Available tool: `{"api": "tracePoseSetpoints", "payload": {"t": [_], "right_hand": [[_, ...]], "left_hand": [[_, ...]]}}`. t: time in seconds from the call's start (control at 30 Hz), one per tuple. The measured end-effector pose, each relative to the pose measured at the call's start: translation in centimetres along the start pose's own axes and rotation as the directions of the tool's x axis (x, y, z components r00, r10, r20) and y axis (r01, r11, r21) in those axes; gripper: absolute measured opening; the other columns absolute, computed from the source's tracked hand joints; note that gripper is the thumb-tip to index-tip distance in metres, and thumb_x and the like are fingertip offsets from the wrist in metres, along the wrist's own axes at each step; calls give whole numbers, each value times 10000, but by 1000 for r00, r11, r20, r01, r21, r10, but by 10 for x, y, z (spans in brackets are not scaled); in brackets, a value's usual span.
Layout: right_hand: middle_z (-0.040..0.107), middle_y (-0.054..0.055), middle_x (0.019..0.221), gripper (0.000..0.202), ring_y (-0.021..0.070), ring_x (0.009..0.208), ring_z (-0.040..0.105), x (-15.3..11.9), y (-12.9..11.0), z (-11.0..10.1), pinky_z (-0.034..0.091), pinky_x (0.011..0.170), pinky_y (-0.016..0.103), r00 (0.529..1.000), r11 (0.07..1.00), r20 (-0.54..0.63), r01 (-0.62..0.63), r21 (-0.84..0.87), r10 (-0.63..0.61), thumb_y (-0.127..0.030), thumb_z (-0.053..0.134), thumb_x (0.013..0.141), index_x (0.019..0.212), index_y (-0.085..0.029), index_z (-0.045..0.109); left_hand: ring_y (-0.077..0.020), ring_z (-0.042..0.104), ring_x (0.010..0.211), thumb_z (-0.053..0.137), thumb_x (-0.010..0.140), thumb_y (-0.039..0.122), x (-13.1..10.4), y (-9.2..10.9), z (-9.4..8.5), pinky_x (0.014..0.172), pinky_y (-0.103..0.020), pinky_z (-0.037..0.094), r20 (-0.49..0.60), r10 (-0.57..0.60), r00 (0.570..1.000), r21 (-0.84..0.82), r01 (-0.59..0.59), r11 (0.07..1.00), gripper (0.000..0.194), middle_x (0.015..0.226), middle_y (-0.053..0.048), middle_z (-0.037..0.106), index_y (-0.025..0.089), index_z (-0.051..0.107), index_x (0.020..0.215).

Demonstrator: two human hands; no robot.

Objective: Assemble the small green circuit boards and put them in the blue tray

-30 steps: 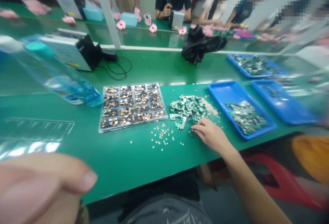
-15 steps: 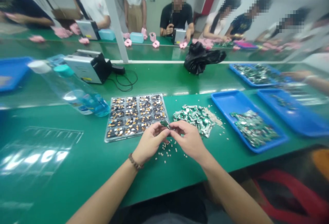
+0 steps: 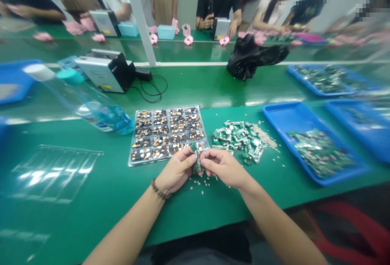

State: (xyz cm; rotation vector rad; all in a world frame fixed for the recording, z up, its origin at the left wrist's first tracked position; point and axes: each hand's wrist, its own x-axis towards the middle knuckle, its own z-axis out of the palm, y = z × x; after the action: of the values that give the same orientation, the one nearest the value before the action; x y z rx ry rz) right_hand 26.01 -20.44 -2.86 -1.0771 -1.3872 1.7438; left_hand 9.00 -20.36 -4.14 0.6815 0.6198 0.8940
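Note:
Between my two hands a small green circuit board [image 3: 195,157] stands nearly upright. My left hand [image 3: 177,168] pinches it along its left side. The fingers of my right hand [image 3: 224,166] are closed at its right edge; whether they hold a tiny part there is hidden. Just behind is a clear compartment tray [image 3: 130,160] filled with small black, orange and silver parts. Right of it lies a heap of green boards [image 3: 240,137], with a pile of tiny beige pieces [image 3: 264,136] against it. More beige bits [image 3: 202,184] are scattered below my hands.
A blue tray [image 3: 276,125] with boards lies to the right, other blue trays beyond it. Bottles [image 3: 91,108] and a silver-black device [image 3: 105,72] with a cable stand at left. A clear lid [image 3: 55,175] lies front left, a black bag [image 3: 243,60] behind. People sit across the bench.
The board has turned from tilted to nearly upright in my fingers. My right hand has shifted slightly down and right. The whole view has tipped down a little.

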Motion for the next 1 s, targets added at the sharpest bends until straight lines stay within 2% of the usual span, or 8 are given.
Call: {"api": "tracePoseSetpoints", "payload": {"t": [0.13,0.27,0.33,0.43,0.5,0.7,0.87,1.0], "right_hand": [[584,-28,661,229,92,525,488,1,9,-7,360,486,210,998,999,-65,-14,-43,12,-421,588,864,872,-194,555],[602,-11,682,195,107,569,480,-4,6,-16,354,529,231,988,886,-92,67,-459,-123,-348,581,876,774,-188,627],[647,6,742,185,124,620,516,-5,1,-19,385,569,243,982,841,-89,93,-533,-166,-332,576,880,803,-195,673],[676,19,827,218,136,658,559,-4,-3,-20,433,601,253,977,905,-141,90,-416,-162,-355,558,895,995,-210,687],[668,15,804,259,124,609,547,-2,-2,-19,435,564,246,986,956,-128,68,-285,-109,-379,582,879,1051,-207,670],[599,-16,625,296,84,476,488,-1,12,-16,385,456,218,981,1000,-193,13,16,-10,-449,723,759,773,-168,631],[624,0,594,306,119,522,567,-8,14,-11,415,490,231,993,997,-105,61,52,-56,-467,665,824,808,-176,572],[630,6,679,292,116,577,568,-10,5,-22,447,551,243,998,996,5,60,-59,-60,-461,628,856,848,-173,577]], "left_hand": [[-108,567,680,707,805,296,0,4,-2,591,-217,497,-70,38,997,59,-34,998,237,913,-64,638,131,621,950],[-94,539,606,680,823,348,1,3,-5,512,-203,469,-148,34,988,215,-1,977,337,884,-48,648,152,566,1073],[-72,506,518,650,842,391,0,1,-4,472,-192,437,-142,27,990,363,26,932,361,813,-35,645,142,552,1084],[-72,522,477,595,873,422,-3,-2,0,456,-188,417,-56,-27,998,540,53,840,406,780,-32,638,140,549,1161],[-89,561,505,557,894,431,-5,-4,4,480,-196,437,-9,-52,999,563,48,825,467,775,-23,620,162,510,1273],[-104,589,567,513,921,445,-8,-12,6,537,-204,441,98,-60,993,440,11,898,537,773,-22,591,180,441,1383],[-116,600,595,478,943,433,-8,-16,4,582,-226,440,153,-58,987,303,10,953,502,756,-24,576,168,453,1367],[-111,586,574,472,946,430,-9,-12,5,583,-232,445,170,-65,983,301,11,953,466,729,-14,567,164,476,1328]]}}
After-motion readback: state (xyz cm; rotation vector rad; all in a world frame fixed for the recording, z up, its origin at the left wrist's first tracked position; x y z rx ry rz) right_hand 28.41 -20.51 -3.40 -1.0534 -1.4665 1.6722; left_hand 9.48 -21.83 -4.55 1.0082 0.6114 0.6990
